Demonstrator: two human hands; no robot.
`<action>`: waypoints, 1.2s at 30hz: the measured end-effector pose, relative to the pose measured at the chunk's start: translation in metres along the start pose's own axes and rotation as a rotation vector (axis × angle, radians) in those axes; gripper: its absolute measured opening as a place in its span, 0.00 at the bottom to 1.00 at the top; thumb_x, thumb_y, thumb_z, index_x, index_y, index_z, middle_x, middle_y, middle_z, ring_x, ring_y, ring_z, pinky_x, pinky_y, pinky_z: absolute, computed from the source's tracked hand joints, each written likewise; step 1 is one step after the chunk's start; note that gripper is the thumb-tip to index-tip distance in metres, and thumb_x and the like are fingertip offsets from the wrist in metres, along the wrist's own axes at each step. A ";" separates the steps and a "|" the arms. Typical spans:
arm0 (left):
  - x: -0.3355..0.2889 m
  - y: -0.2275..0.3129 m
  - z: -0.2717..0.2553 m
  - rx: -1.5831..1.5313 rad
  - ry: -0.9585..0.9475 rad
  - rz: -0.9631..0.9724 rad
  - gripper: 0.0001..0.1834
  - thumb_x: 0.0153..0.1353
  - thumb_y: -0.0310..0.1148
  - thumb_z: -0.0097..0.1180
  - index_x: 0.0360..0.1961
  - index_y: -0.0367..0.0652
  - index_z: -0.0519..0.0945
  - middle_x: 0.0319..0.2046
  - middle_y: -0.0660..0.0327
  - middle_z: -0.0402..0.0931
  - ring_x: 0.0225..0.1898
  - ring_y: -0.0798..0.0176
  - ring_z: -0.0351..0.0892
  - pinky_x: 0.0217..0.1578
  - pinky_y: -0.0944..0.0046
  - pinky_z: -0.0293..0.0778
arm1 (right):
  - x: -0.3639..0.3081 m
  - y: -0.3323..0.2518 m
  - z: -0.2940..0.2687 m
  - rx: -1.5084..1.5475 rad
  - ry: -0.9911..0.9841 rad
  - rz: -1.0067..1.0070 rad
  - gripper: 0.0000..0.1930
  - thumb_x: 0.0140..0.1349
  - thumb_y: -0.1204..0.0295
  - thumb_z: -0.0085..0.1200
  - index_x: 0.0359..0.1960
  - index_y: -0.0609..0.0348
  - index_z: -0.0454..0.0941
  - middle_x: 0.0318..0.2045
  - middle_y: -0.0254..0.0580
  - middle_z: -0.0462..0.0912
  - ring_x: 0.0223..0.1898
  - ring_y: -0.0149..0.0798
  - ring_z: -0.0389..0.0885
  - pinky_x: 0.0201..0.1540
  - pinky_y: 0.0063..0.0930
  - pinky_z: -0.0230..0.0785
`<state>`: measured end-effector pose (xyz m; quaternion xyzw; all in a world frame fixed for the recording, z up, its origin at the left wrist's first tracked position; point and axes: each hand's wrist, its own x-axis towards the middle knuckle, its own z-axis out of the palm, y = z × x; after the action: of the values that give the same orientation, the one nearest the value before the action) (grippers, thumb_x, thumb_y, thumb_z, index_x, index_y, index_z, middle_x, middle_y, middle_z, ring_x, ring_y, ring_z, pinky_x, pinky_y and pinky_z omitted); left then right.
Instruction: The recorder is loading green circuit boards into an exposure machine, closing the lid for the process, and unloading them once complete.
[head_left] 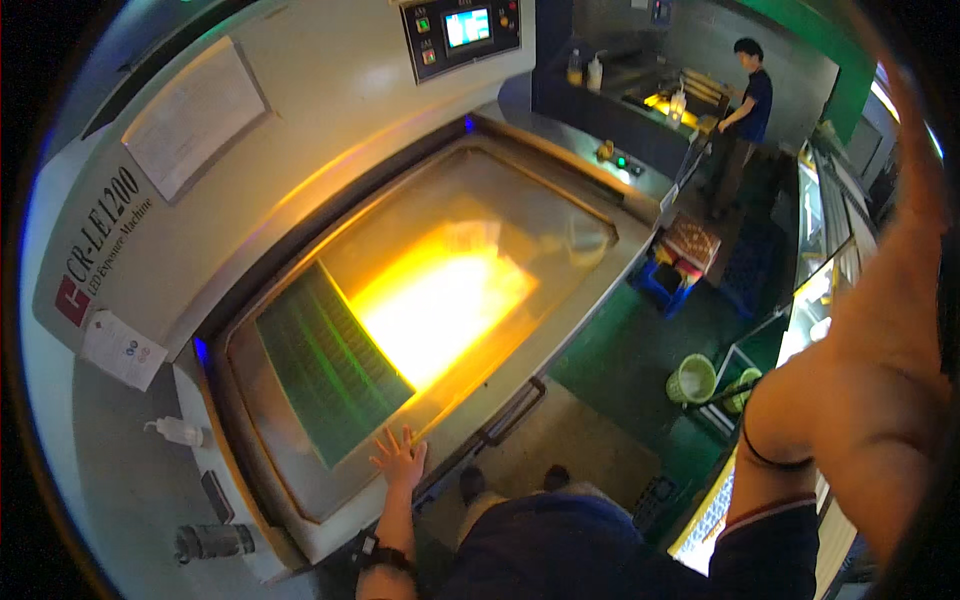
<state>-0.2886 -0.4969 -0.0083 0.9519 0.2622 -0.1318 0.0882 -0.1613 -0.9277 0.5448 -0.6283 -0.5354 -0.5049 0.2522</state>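
My left hand (400, 460), a dark band on its wrist, lies with fingers spread at the near edge of a large flat machine bed (290, 480). Its fingertips are close to the near corner of a dark green panel (335, 365); whether they touch it I cannot tell. Beside the panel, a bright yellow-white glow (440, 310) washes out part of the bed. On the right side, my bare right arm is bent and raised, very near the camera. The right hand itself is outside the picture.
A control panel with a lit screen (467, 28) is on the machine housing. A white squeeze bottle (178, 432) and a dark cylinder (215, 542) lie at left. A green basket (691, 380) and a blue stool (665, 288) stand at right. Another person (755, 100) works farther back.
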 end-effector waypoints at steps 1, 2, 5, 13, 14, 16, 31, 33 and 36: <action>-0.002 0.002 0.011 -0.051 0.038 -0.016 0.36 0.62 0.66 0.41 0.68 0.65 0.65 0.74 0.55 0.42 0.72 0.36 0.41 0.63 0.23 0.41 | -0.015 0.013 0.015 0.032 -0.042 0.065 0.24 0.65 0.50 0.50 0.52 0.56 0.75 0.59 0.52 0.69 0.60 0.40 0.67 0.67 0.63 0.52; 0.001 0.009 0.015 -0.105 0.091 -0.030 0.36 0.63 0.67 0.39 0.69 0.65 0.64 0.74 0.56 0.42 0.73 0.37 0.41 0.63 0.24 0.41 | -0.039 0.025 0.033 0.057 -0.034 0.060 0.24 0.65 0.50 0.50 0.52 0.56 0.75 0.59 0.52 0.69 0.60 0.40 0.67 0.67 0.63 0.52; -0.017 -0.011 0.030 -0.032 0.132 -0.099 0.36 0.64 0.67 0.36 0.69 0.66 0.63 0.74 0.57 0.43 0.73 0.38 0.41 0.64 0.25 0.41 | -0.212 0.032 0.127 0.459 0.146 0.524 0.16 0.67 0.62 0.53 0.47 0.62 0.76 0.50 0.52 0.78 0.50 0.48 0.77 0.54 0.40 0.69; -0.039 0.008 0.010 -0.043 0.235 -0.081 0.35 0.63 0.66 0.39 0.67 0.62 0.68 0.73 0.57 0.50 0.72 0.41 0.46 0.66 0.30 0.42 | -0.543 -0.124 0.223 0.654 -1.256 1.433 0.28 0.62 0.64 0.57 0.62 0.63 0.68 0.59 0.54 0.73 0.57 0.49 0.76 0.57 0.39 0.68; -0.036 0.011 0.009 -0.048 0.235 -0.082 0.35 0.63 0.66 0.40 0.66 0.61 0.69 0.73 0.57 0.51 0.72 0.41 0.47 0.66 0.30 0.42 | -0.558 -0.124 0.242 0.603 -1.230 1.235 0.28 0.61 0.63 0.58 0.61 0.62 0.69 0.58 0.54 0.73 0.58 0.49 0.74 0.59 0.41 0.67; -0.039 -0.004 0.015 -0.041 0.243 -0.121 0.35 0.63 0.66 0.41 0.65 0.60 0.70 0.72 0.56 0.51 0.72 0.40 0.48 0.66 0.30 0.42 | -0.543 -0.119 0.295 0.608 -1.162 1.167 0.27 0.59 0.63 0.58 0.58 0.62 0.71 0.56 0.54 0.75 0.58 0.51 0.73 0.60 0.43 0.66; -0.019 0.015 0.017 -0.073 0.254 -0.054 0.35 0.63 0.64 0.43 0.65 0.59 0.70 0.72 0.55 0.52 0.72 0.37 0.46 0.65 0.29 0.45 | -0.626 -0.053 0.360 0.122 -1.131 0.547 0.25 0.51 0.71 0.60 0.54 0.57 0.75 0.49 0.48 0.80 0.52 0.49 0.78 0.56 0.43 0.69; -0.023 0.012 0.016 -0.070 0.267 -0.064 0.34 0.63 0.64 0.43 0.65 0.60 0.70 0.72 0.55 0.51 0.72 0.37 0.46 0.65 0.29 0.45 | -0.616 -0.058 0.329 0.053 -1.055 0.383 0.25 0.50 0.72 0.60 0.54 0.56 0.75 0.48 0.47 0.81 0.52 0.49 0.78 0.55 0.42 0.69; -0.031 0.010 0.018 -0.104 0.309 -0.054 0.34 0.64 0.65 0.40 0.65 0.61 0.70 0.72 0.54 0.51 0.72 0.36 0.46 0.65 0.28 0.42 | -0.570 -0.052 0.253 0.324 -1.433 0.984 0.28 0.49 0.78 0.57 0.55 0.43 0.77 0.45 0.42 0.84 0.48 0.48 0.82 0.52 0.43 0.72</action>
<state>-0.3132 -0.5243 -0.0148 0.9476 0.3047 0.0277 0.0923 -0.0701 -0.9335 -0.0745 -0.9095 -0.2985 0.2583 0.1307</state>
